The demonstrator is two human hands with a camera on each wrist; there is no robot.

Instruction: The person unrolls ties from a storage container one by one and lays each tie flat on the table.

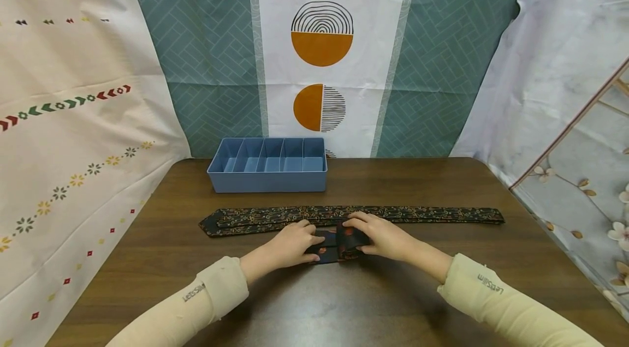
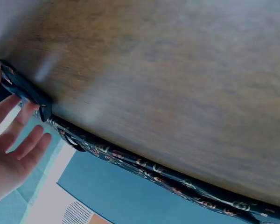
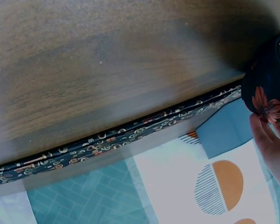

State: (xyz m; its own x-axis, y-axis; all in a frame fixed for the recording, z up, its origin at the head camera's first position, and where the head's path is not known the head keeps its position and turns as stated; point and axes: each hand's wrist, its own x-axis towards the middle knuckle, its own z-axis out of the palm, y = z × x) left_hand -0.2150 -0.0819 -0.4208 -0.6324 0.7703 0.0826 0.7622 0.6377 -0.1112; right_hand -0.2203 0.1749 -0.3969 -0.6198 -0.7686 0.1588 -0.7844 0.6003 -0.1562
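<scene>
A dark necktie with orange flowers lies in front of me, partly wound into a roll (image 1: 348,243) with a short flat end (image 1: 328,255) beside it. My right hand (image 1: 390,237) grips the roll between thumb and fingers; in the right wrist view its fingertips (image 3: 257,126) press at an orange flower. The left hand (image 1: 290,246) rests its thumb and fingers on the flat end, and the left wrist view shows those fingers (image 2: 30,144) fairly straight and spread. Just behind both hands, a second necktie (image 1: 417,215), black with a small gold pattern, stretches lengthwise, folded double.
A blue organizer box (image 1: 270,182) with several compartments stands at the back left of the brown wooden table (image 1: 393,183). Patterned curtains (image 1: 211,52) hang behind the table and along both sides.
</scene>
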